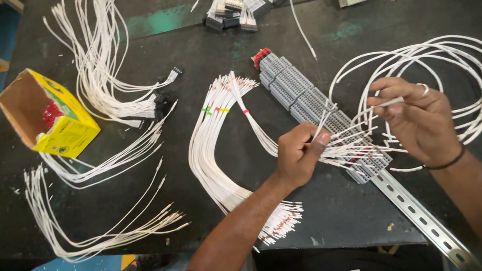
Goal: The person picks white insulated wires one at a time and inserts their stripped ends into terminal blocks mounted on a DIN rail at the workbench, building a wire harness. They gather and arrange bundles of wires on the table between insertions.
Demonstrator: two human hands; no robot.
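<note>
both hands pinching white wires (344,138), over grey terminal strip (307,102)

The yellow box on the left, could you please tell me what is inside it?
The yellow box lies on its side on the table, its open end showing brown inner walls and something small and red at the back. What the red thing is cannot be told; the rest is hidden.
</note>
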